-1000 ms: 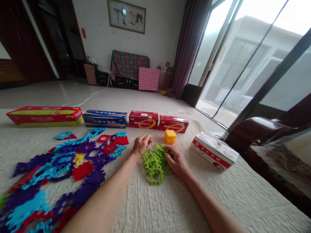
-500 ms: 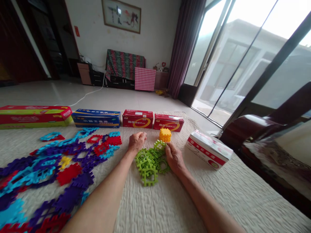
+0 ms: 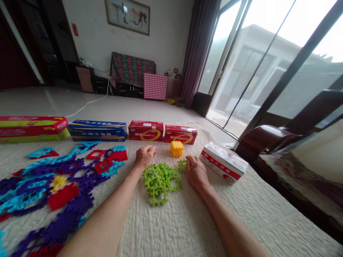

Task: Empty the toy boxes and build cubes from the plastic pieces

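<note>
My right hand (image 3: 197, 172) is closed on the edge of a light-green interlocking building piece (image 3: 182, 165), just above or against the mat; I cannot tell which. To its left lies a heap of similar green pieces (image 3: 159, 178), jumbled together. My left hand (image 3: 145, 156) rests behind the heap with its fingers curled; whatever is inside them, if anything, is hidden. Between and beyond both hands stands a compact stack of yellow pieces (image 3: 177, 149).
Blue, purple and red pieces (image 3: 64, 196) spread across the left of the quilted mat (image 3: 160, 235). Along its back stand a red-green box (image 3: 32, 128), a blue box (image 3: 97, 131) and two red boxes (image 3: 146, 130). A white-red box (image 3: 224, 162) sits at right.
My right hand has carried the green piece to the right, away from the heap. The left hand stays curled behind the heap. The whole view has shifted slightly.
</note>
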Action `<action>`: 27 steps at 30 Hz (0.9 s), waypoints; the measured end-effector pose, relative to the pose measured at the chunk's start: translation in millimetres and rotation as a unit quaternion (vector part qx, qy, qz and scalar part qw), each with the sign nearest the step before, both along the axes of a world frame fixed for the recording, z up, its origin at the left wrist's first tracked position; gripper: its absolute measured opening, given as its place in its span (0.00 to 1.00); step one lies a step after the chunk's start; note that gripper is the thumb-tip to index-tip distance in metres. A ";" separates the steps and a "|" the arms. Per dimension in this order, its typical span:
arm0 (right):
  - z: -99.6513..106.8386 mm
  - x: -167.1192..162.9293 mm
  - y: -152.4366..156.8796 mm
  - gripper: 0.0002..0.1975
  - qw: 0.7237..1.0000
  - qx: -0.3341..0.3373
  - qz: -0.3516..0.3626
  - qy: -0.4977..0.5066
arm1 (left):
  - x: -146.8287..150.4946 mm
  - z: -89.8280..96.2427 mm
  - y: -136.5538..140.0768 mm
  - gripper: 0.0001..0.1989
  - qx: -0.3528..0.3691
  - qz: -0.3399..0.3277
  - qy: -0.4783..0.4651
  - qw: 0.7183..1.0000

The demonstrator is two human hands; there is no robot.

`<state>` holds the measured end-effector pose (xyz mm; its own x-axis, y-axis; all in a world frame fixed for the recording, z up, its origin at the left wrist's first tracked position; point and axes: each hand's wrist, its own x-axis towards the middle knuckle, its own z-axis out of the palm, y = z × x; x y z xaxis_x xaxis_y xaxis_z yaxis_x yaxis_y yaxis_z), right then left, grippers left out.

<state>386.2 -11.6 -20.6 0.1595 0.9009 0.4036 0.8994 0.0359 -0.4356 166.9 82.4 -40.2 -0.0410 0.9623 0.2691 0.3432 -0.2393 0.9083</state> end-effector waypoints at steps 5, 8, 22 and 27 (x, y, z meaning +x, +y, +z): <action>4.8 -2.8 -7.0 0.18 1.000 0.008 0.025 0.003 | -0.1 -0.1 0.0 0.17 -0.003 0.000 0.001 1.000; 7.9 -5.5 -11.3 0.20 0.999 -0.015 0.052 -0.004 | -0.1 0.4 -0.2 0.17 -0.003 0.000 0.001 1.000; 11.3 -12.6 -12.2 0.13 0.992 0.065 0.105 -0.015 | 1.0 4.3 -2.9 0.15 -0.017 0.006 -0.058 0.998; 20.2 -38.7 -24.9 0.11 0.969 0.065 0.237 0.006 | 0.7 12.0 -6.5 0.16 -0.053 0.022 -0.164 0.985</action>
